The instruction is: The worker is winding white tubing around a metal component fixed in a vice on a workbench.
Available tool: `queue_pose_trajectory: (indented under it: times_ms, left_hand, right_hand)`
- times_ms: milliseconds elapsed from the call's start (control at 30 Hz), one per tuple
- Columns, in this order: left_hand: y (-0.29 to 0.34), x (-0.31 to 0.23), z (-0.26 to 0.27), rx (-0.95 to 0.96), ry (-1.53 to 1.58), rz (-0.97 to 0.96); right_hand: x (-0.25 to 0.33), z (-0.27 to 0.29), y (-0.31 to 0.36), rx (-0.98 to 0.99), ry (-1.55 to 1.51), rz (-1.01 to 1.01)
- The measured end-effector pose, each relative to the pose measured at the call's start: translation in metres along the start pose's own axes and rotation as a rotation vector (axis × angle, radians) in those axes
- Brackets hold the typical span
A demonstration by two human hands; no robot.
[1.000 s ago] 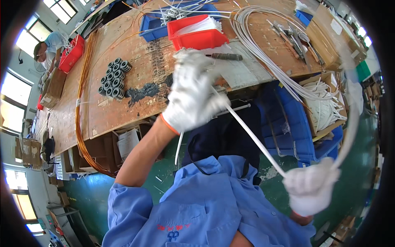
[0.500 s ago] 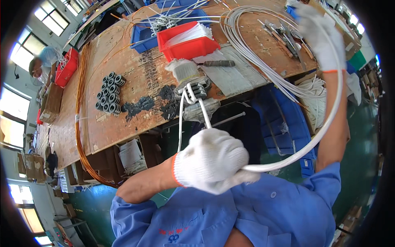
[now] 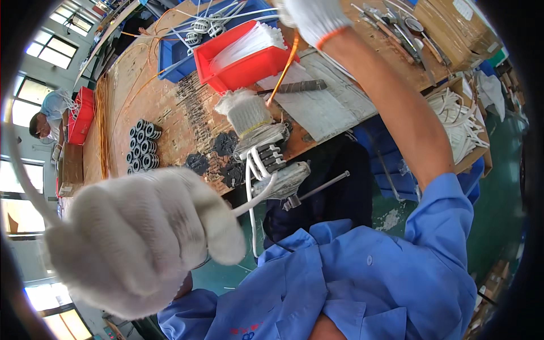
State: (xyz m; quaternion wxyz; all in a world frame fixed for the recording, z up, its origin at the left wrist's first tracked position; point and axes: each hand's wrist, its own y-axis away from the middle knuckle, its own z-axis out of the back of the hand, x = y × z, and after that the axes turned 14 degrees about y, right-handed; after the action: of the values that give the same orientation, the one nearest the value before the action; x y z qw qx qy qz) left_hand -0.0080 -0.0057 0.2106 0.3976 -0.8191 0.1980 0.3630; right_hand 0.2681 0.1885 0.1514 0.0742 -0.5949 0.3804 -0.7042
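My left hand (image 3: 141, 238), in a white knitted glove, is closed in a fist around a white cable (image 3: 255, 204), large and near at lower left. One stretch of cable runs from the fist to a row of dark ring cores (image 3: 272, 157), where it is wound in loops; another rises past the left rim. The cores sit in a clamp-like holder (image 3: 289, 178) wrapped in clear film at the table edge. My right hand (image 3: 314, 22), also gloved, is at the top edge, closed on cable; an orange cable end (image 3: 283, 71) hangs below it. Its fingertips are partly cut off.
A red bin (image 3: 243, 54) of white ties stands before a blue bin (image 3: 173, 59). Stacked ring cores (image 3: 143, 146) lie left, hand tools (image 3: 405, 39) at back right. A carton of white cable (image 3: 456, 116) stands right. A person (image 3: 48, 116) works far left.
My left fist has swung left and nearer, drawing the white cable with it. My right hand has moved left from the far right across the table. The cable coil has shifted from its place.
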Motion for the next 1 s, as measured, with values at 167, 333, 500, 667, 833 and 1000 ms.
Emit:
queue_pose_trajectory:
  times_ms: [167, 333, 500, 667, 833, 1000]
  left_hand:
    - [-0.037, -0.014, -0.011, -0.417, -0.466, -0.221]
    - [-0.059, -0.006, 0.037, -0.469, -0.663, -0.243]
    - [-0.093, 0.015, 0.07, -0.491, -0.789, -0.143]
    - [-0.116, 0.046, 0.08, -0.483, -0.829, -0.025]
    - [-0.119, 0.034, 0.097, -0.383, -0.87, -0.146]
    - [-0.13, 0.069, 0.06, -0.477, -0.708, 0.215]
  right_hand:
    - [0.031, -0.033, 0.0, 0.54, -0.1, -0.398]
    - [0.031, -0.051, 0.055, 0.871, -0.239, -0.701]
    - [0.025, -0.03, 0.137, 1.174, -0.129, -0.49]
    - [0.003, 0.078, 0.188, 0.346, 0.472, 0.334]
    - [0.079, 0.088, 0.277, 0.707, 0.606, 0.549]
    - [0.08, 0.109, 0.288, 0.493, 0.481, 0.377]
